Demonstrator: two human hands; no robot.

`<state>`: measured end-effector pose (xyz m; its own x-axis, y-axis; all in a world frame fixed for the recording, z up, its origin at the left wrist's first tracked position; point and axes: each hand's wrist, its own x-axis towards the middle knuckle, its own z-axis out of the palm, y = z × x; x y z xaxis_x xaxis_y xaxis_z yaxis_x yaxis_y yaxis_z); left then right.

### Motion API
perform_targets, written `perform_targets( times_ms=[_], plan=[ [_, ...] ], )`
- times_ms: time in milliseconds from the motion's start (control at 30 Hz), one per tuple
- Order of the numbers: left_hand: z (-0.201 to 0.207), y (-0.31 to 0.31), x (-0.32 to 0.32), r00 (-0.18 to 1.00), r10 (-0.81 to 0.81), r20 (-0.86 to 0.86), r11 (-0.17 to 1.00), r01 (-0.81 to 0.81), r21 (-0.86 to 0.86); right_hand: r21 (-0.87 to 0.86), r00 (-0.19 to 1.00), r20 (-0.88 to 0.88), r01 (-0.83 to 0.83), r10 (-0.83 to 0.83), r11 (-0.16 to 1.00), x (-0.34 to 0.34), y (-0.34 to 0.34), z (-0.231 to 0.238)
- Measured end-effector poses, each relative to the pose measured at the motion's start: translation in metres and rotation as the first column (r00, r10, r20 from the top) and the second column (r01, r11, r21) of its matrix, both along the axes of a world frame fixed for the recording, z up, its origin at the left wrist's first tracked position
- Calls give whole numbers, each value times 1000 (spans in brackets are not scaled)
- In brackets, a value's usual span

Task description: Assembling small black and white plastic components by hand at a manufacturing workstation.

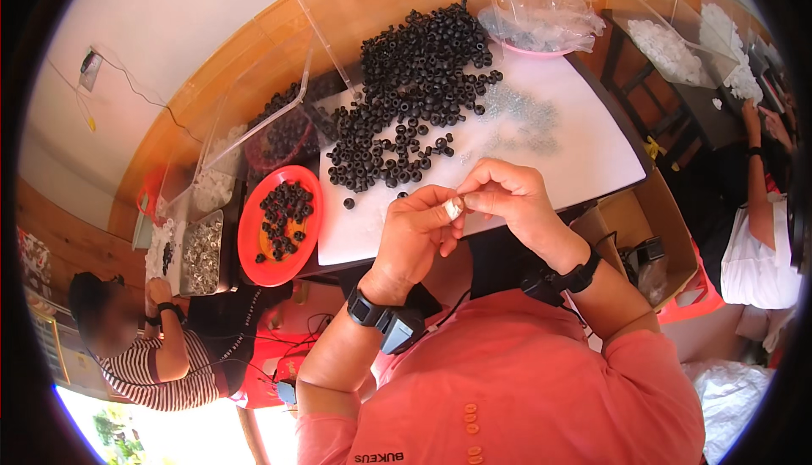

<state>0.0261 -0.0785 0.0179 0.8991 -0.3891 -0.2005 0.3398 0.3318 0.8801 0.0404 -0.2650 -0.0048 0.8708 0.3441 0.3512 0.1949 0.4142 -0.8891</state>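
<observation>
My left hand (416, 226) and my right hand (514, 198) meet over the near edge of the white table top (584, 160). Both are closed in a pinch, with the fingertips together. Whatever lies between them is too small and too covered to make out. Something white (454, 208), perhaps tape, shows at my left thumb tip. Just beyond my hands lies a large heap of small black ring-shaped parts (423, 67), with loose ones scattered toward me. To the right of the heap, tiny clear pieces (518, 118) are spread on the white surface.
A red oval dish (251, 249) holding black parts stands left of the table top. Clear plastic bins (254, 131) stand behind it. A plastic bag (545, 10) lies at the back right, and a cardboard box (668, 203) sits at right. Other people work on both sides.
</observation>
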Motion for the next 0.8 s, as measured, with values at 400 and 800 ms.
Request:
perform_targets(
  times_ms=[400, 800],
  plan=[
    [-5, -12, 91, 286, -566, 773, 301, -802, 516, -15, 972, -113, 205, -205, 979, 14, -25, -10],
    [5, 1, 27, 816, -165, 554, 715, -288, 637, -135, 970, -38, 232, -239, 963, 2, -15, -10]
  ],
)
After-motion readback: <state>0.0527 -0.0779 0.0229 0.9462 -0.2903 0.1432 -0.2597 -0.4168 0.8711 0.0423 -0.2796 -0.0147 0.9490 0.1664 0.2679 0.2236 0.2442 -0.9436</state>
